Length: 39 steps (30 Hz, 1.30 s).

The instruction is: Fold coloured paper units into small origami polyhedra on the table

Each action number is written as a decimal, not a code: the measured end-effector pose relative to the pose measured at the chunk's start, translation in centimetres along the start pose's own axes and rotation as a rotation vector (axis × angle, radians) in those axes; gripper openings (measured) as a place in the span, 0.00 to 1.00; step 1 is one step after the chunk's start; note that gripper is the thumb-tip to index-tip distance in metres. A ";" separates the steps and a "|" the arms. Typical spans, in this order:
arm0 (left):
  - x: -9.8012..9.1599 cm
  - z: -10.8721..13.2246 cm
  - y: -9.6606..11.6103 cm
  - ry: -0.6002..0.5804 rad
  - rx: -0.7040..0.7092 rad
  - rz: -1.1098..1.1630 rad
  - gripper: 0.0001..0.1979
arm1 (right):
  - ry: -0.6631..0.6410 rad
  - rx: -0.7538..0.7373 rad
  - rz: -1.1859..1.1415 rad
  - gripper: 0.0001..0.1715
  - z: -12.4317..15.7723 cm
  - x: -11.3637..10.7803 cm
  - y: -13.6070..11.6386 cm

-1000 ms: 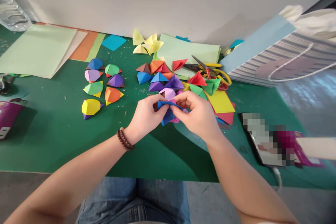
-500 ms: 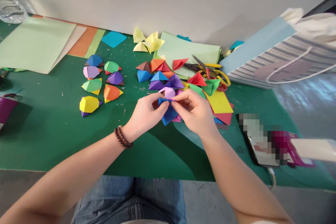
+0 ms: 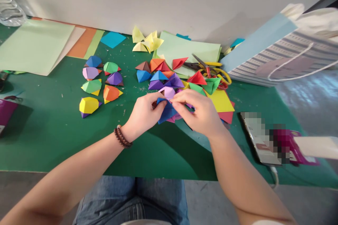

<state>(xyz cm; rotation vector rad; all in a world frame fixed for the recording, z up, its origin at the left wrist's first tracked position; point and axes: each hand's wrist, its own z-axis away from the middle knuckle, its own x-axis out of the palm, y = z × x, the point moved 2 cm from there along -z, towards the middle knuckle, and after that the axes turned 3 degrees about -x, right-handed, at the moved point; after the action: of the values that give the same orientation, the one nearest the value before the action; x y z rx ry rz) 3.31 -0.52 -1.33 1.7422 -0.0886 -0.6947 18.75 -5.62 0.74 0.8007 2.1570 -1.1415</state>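
Observation:
My left hand (image 3: 148, 109) pinches a piece of folded blue paper (image 3: 167, 112) between thumb and fingers. My right hand (image 3: 198, 110) meets the upper right edge of the same paper, its thumb and forefinger closed there; the exact contact is partly hidden. Just beyond the fingers sits a lilac folded piece (image 3: 168, 92), and pink paper (image 3: 174, 117) shows beneath the blue one. Purple folded pieces (image 3: 174, 81) and a green one (image 3: 212, 85) lie around my hands on the green table (image 3: 79, 144).
To the left stand finished-looking two-coloured paper shapes, one of them yellow (image 3: 89, 105). Scissors and pliers with yellow handles (image 3: 223, 75) lie behind the yellow sheets (image 3: 221, 101). A striped paper bag (image 3: 280, 56), a phone (image 3: 260, 140) and pale green sheets (image 3: 34, 45) surround the work area.
My right hand has shifted slightly right, its fingers drawn a little along the blue paper's edge. The blue paper has tilted and moved slightly left with my left hand.

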 end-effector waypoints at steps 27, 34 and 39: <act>0.3 0.0 0.3 -0.030 -0.042 -0.004 0.07 | -0.078 0.082 0.134 0.10 -0.3 1.0 -0.3; -0.2 -0.2 0.3 -0.036 -0.057 0.000 0.10 | -0.106 0.142 -0.045 0.05 -0.5 0.5 -0.1; -0.6 -0.3 0.9 0.032 0.050 -0.115 0.08 | -0.059 0.171 -0.091 0.07 -0.7 0.0 -0.4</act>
<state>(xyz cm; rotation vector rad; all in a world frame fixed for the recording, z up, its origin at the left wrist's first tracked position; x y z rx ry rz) 3.22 -0.26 -0.24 1.8171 0.0171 -0.7537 18.28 -5.16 1.27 0.7382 2.0858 -1.3938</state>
